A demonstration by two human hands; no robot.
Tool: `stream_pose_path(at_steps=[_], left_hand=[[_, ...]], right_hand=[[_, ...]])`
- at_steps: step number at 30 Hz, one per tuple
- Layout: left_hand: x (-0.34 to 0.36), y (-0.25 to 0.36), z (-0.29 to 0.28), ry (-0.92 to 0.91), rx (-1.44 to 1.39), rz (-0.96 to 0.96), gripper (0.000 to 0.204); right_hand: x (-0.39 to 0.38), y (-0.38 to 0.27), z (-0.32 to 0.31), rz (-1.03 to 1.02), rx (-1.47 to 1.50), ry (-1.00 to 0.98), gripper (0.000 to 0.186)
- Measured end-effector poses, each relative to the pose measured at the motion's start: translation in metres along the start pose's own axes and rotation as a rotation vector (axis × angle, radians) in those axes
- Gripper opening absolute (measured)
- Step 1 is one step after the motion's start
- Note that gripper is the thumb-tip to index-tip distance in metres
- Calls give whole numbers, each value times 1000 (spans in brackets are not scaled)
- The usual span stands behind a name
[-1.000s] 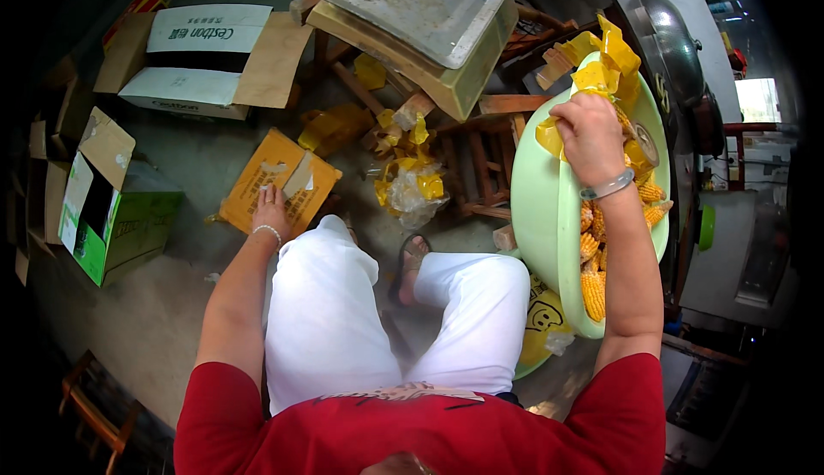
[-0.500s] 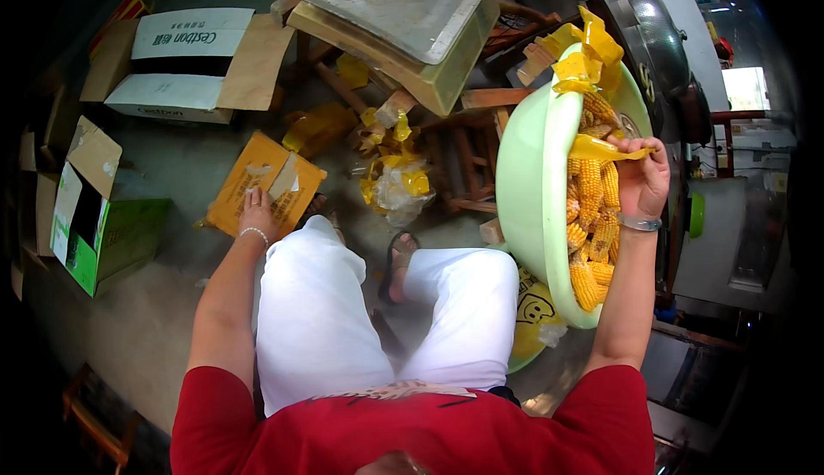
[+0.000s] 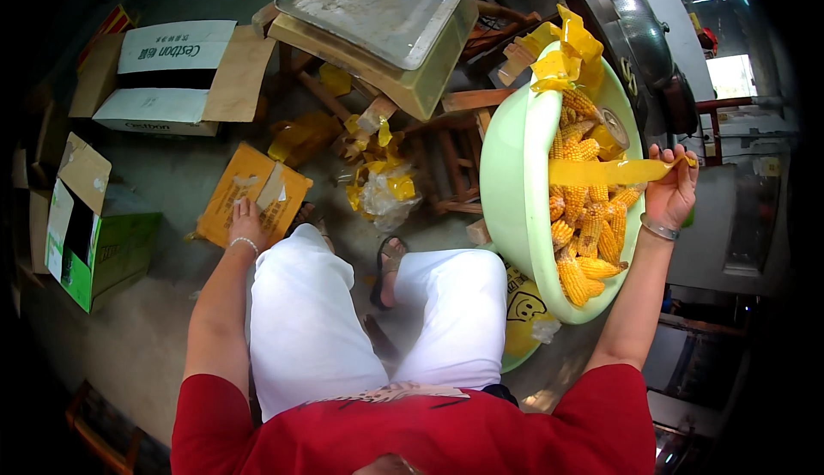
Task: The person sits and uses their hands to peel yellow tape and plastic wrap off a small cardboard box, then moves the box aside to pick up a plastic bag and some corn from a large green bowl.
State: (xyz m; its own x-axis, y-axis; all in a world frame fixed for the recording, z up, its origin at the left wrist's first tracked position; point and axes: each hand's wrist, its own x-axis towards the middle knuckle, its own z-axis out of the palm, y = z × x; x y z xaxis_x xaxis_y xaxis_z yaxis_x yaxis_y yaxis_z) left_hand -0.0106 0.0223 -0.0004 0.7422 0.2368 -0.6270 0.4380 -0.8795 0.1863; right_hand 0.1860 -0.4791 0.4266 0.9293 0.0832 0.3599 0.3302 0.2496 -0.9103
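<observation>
At the right, my right hand [image 3: 669, 190] pinches one end of a yellow strip of packing tape [image 3: 601, 172]. The strip stretches across a pale green basin [image 3: 518, 183], and its other end meets the rim nearer my knees. Beneath it the basin holds many dried corn cobs [image 3: 592, 230]. A tape roll [image 3: 614, 130] lies among them, with crumpled yellow tape [image 3: 566, 54] on the far rim. On my left, my left hand [image 3: 247, 224] rests open, fingers flat, on an orange cardboard box [image 3: 253, 187] beside my knee.
An open white carton [image 3: 167, 102] and a green carton [image 3: 124, 230] stand at the left. Straight ahead, a grey tray [image 3: 373, 12] lies on a box over wooden stools. Crumpled tape and plastic [image 3: 386, 187] lie on the floor before my feet.
My right hand has moved right, drawing the tape strip out longer across the basin. The tape roll in the basin is now in plain sight. My left hand stays on the cardboard box.
</observation>
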Motion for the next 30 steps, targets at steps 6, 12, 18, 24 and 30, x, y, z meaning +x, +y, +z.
stream_pose_path(at_steps=[6,12,18,24,30], left_hand=[[-5,4,-3,1,-21,-13,66],[2,-4,7,11,-38,-7,64],[7,-7,15,54,-9,-13,60],[-7,-2,7,39,-35,-11,61],[-20,-1,-1,63,5,-64,63]], right_hand=[[6,-4,-2,17,28,-73,15],[34,-23,5,-73,-147,-47,20],[41,15,54,-144,-598,1,28],[32,25,96,-89,-976,-192,26],[-6,39,211,-480,-1269,-733,17]])
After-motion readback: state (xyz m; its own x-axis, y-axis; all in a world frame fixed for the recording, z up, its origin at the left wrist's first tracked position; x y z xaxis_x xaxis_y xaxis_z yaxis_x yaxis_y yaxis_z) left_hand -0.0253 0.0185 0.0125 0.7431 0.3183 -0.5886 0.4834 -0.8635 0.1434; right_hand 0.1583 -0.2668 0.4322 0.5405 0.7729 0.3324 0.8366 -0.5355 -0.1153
